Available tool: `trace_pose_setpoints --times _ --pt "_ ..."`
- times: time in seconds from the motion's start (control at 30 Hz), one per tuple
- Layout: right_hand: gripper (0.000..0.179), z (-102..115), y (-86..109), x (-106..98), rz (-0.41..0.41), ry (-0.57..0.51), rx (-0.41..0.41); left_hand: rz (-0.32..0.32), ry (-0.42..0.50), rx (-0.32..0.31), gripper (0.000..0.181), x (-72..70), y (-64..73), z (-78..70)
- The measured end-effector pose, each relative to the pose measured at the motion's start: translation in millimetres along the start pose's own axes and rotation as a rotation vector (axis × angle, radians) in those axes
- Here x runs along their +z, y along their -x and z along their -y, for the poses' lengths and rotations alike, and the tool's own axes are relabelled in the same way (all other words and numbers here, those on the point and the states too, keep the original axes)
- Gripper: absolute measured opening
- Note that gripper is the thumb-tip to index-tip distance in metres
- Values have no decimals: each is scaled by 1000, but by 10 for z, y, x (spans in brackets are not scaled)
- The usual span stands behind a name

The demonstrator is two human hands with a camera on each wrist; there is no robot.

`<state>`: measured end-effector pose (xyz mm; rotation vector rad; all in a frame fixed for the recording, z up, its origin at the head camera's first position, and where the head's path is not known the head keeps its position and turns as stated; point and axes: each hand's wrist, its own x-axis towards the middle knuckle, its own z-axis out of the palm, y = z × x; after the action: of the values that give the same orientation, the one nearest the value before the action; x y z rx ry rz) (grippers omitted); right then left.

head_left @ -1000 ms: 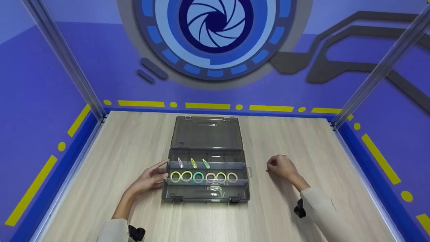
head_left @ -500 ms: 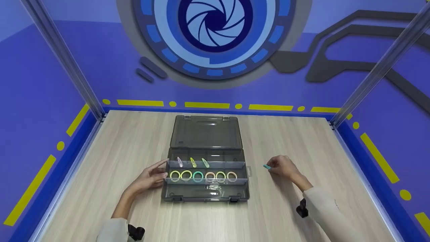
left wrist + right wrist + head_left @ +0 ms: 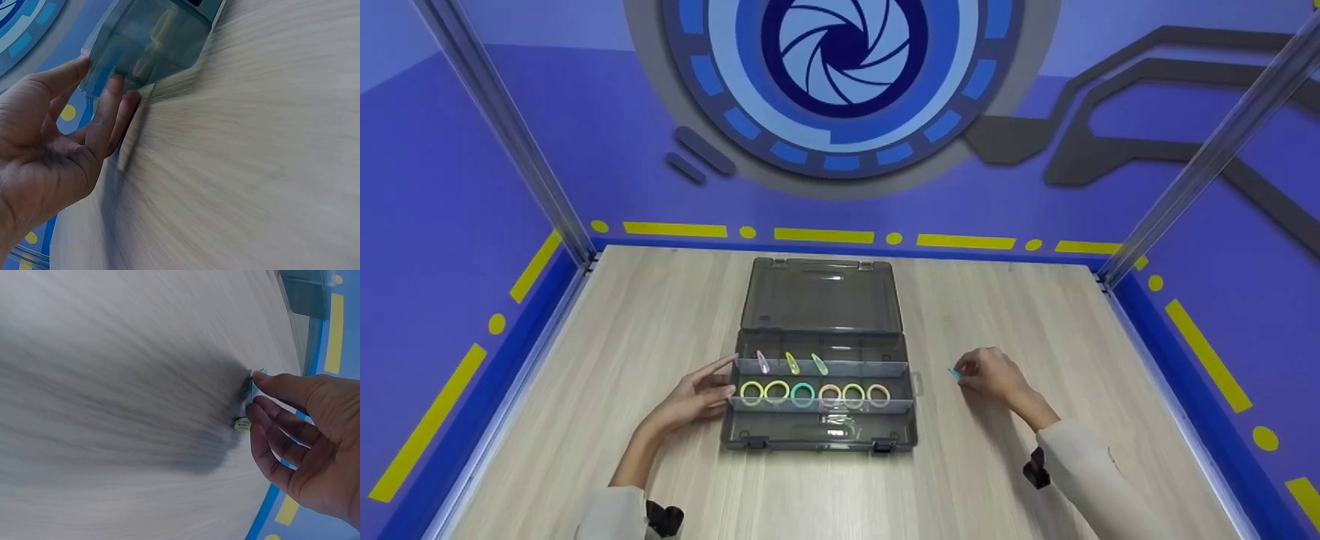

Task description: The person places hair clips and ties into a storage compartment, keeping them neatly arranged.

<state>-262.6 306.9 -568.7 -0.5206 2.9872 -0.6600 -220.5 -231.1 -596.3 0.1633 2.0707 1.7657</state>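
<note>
A dark see-through organizer box (image 3: 819,447) stands with its lid (image 3: 821,296) laid back. My left hand (image 3: 690,405) touches the box's left end with extended fingertips, as the left wrist view (image 3: 62,129) also shows. Right of the box, my right hand (image 3: 994,373) pinches a small teal hair clip (image 3: 954,373) between thumb and fingers; most of it is hidden. By those fingers in the right wrist view is a small yellow piece (image 3: 242,424), possibly another clip. Lilac (image 3: 763,362), yellow (image 3: 792,364) and green (image 3: 820,365) snap clips sit in the back row; several hair ties (image 3: 802,394) line the middle row.
Clear dividers (image 3: 821,406) split the box into long rows. A clear tab (image 3: 916,383) juts from its right side. The wooden table (image 3: 660,300) is bounded by blue printed panels (image 3: 442,187) and metal posts (image 3: 510,127).
A teal hair clip has come into sight at my right fingertips, then tilted slightly. The right forearm has shifted a little to the right. My left hand has stayed at the box.
</note>
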Motion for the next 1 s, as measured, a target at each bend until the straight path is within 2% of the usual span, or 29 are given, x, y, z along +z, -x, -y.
trace_pose_setpoints --times 0.2,0.3,0.47,0.57,0.67,0.73,0.87,0.93,1.0 --pt "11 -26 27 -7 0 -23 -97 13 23 12 71 -6 6 -3" --pt "9 -14 32 -8 -11 -13 -114 17 28 14 71 -10 11 -13" --pt "15 7 22 3 -9 13 -52 24 19 24 70 -13 17 -18" --pt "16 -4 4 9 1 -12 -9 30 17 34 69 -17 15 -14" --pt "15 -43 -17 7 19 -128 7 34 13 39 69 -21 8 -6" --pt "17 -64 -28 1 53 -266 36 35 11 41 69 -23 5 -2" --pt "27 -25 -28 -57 142 -566 158 36 17 42 70 -25 6 0" --pt "31 -13 -40 -64 172 -670 230 36 25 41 70 -27 8 2" --pt "34 6 -51 -76 187 -739 268 36 30 42 70 -28 10 6"
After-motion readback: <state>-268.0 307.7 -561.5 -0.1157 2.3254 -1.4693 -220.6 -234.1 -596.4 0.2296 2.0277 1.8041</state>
